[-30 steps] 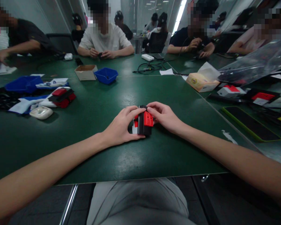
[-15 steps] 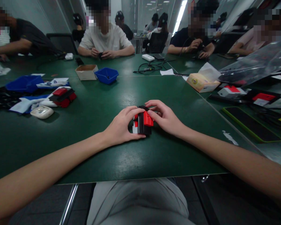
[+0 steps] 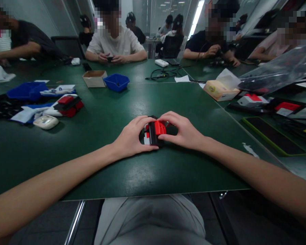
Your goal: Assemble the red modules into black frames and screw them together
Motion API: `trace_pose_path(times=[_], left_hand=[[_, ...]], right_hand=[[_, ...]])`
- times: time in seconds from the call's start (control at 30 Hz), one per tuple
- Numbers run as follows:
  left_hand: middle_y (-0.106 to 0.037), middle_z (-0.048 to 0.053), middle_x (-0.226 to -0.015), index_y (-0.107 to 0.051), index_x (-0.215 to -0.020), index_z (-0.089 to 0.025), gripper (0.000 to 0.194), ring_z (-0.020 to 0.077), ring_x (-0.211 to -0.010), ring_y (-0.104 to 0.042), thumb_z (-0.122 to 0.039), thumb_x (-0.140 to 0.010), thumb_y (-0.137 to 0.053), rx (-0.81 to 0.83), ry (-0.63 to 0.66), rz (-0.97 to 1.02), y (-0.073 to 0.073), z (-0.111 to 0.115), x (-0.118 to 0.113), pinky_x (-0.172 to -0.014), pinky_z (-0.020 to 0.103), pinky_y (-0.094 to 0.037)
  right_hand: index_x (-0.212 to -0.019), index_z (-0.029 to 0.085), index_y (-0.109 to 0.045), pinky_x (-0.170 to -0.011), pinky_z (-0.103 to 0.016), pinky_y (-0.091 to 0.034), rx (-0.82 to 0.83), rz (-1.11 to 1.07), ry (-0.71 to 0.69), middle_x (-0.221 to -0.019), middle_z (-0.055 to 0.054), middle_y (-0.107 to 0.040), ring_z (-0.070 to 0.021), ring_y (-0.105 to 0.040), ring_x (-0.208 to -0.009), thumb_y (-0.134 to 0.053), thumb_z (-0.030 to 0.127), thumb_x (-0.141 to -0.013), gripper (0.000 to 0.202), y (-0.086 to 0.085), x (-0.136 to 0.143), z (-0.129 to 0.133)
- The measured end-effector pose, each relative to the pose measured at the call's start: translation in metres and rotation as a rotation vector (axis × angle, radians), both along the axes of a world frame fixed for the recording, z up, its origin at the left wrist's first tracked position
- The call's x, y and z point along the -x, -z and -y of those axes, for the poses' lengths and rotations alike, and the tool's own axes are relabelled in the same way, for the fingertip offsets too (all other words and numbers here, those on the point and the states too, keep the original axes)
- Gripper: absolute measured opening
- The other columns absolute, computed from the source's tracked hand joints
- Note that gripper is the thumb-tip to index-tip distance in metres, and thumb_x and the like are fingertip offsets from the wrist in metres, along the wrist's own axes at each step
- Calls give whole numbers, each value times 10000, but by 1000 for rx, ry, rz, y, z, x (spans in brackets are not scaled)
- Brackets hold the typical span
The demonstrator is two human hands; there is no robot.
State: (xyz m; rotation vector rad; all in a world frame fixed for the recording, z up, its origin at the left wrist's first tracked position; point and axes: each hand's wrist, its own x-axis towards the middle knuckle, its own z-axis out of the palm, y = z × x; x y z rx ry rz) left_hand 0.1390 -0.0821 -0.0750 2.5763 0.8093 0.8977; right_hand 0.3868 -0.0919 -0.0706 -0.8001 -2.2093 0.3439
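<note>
A small red, black and white device rests on the green table in front of me. From its left side my left hand grips it, thumb at the near edge and fingers over the far edge. My right hand pinches the red part on the device's right side, with the thumb near the front and the fingertips at the back. Something thin and metallic shows between the right thumb and fingers, too small to make out.
Left are blue trays, a red and black device and a white oval object. Ahead stand a cardboard box and a blue bin. A tissue box and green-edged black pad lie right. People sit opposite.
My right thumb has moved from the top of the red part to its near side. The red part looks turned slightly. My left hand has barely moved.
</note>
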Motion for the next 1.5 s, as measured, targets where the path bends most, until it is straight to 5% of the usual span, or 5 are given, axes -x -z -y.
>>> trace_pose_path(times=[0.9, 1.5], left_hand=[[-532, 198, -1505, -494, -1428, -206, 835, 374, -1416, -504, -614, -767, -802, 81, 93, -10, 1, -5, 2, -1174, 576, -423], [-629, 145, -1341, -505, -1351, -206, 679, 330, -1197, -638, -523, -803, -752, 131, 79, -63, -9, -2, 7, -1034, 504, -532]], right_hand=[[-1188, 205, -671, -868, -412, -582, -42, 147, -20, -1118, -118, -682, -255, -667, -969, -677, 491, -942, 378, -13, -5, 2], [-1239, 222, -653, -941, -441, -557, 22, 108, -6, -1161, -116, -637, -274, -641, -1041, -668, 459, -947, 376, -10, 1, 6]])
